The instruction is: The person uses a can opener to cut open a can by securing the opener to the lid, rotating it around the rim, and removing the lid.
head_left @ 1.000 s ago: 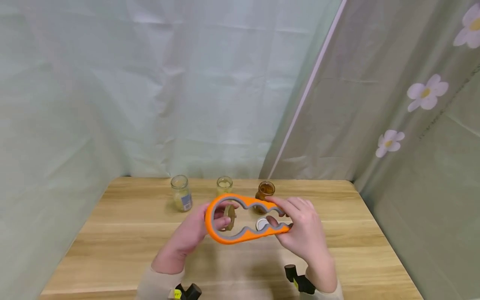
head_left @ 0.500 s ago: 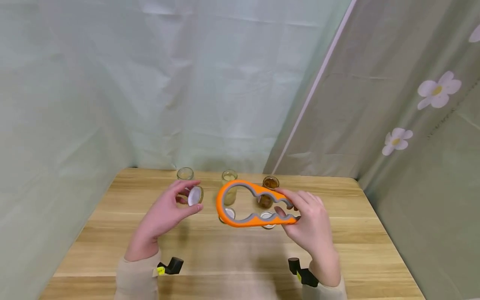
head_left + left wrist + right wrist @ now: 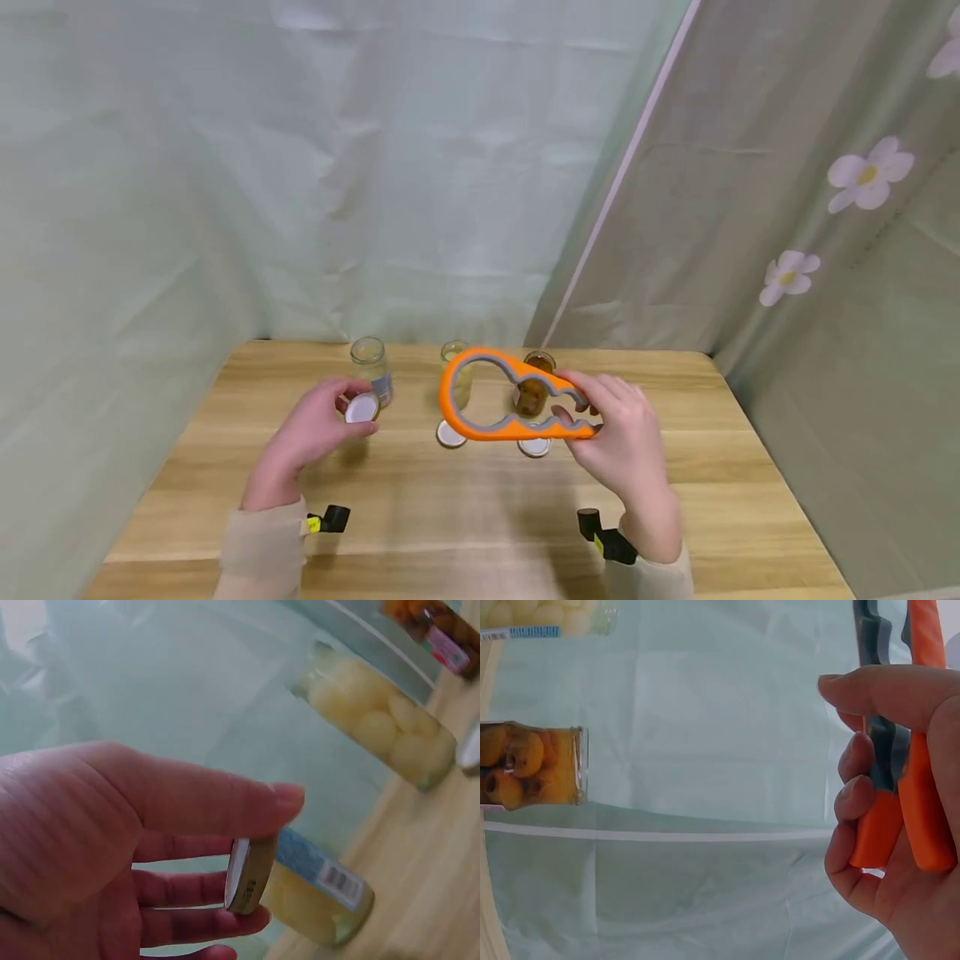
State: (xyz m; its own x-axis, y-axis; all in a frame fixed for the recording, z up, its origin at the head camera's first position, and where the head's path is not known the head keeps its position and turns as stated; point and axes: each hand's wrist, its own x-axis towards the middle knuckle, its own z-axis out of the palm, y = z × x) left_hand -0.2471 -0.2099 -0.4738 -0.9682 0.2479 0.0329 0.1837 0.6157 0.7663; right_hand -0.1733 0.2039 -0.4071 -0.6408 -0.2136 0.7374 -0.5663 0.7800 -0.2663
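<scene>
My left hand (image 3: 311,429) pinches a jar lid (image 3: 362,408) between thumb and fingers, its white inner side up, just in front of the left glass jar (image 3: 370,360). In the left wrist view the lid's gold rim (image 3: 253,877) shows, with the blue-labelled jar (image 3: 322,889) behind it. My right hand (image 3: 618,433) grips an orange and grey jar opener (image 3: 517,432) by its handle ends, held above the table. Through its loop shows the middle jar (image 3: 375,716) of pale round pieces. A jar of amber-brown fruit (image 3: 530,400) stands partly behind the opener.
Two more lids lie on the wooden table (image 3: 442,533), white inside up: a middle lid (image 3: 450,434) and a right lid (image 3: 535,448), each in front of a jar. All three jars stand uncapped along the back. A pale curtain (image 3: 450,167) hangs behind.
My left hand has carried the lid from the middle to the left, then lowered it towards the table before the left jar. The right hand still holds the opener, shifted slightly right and farther back.
</scene>
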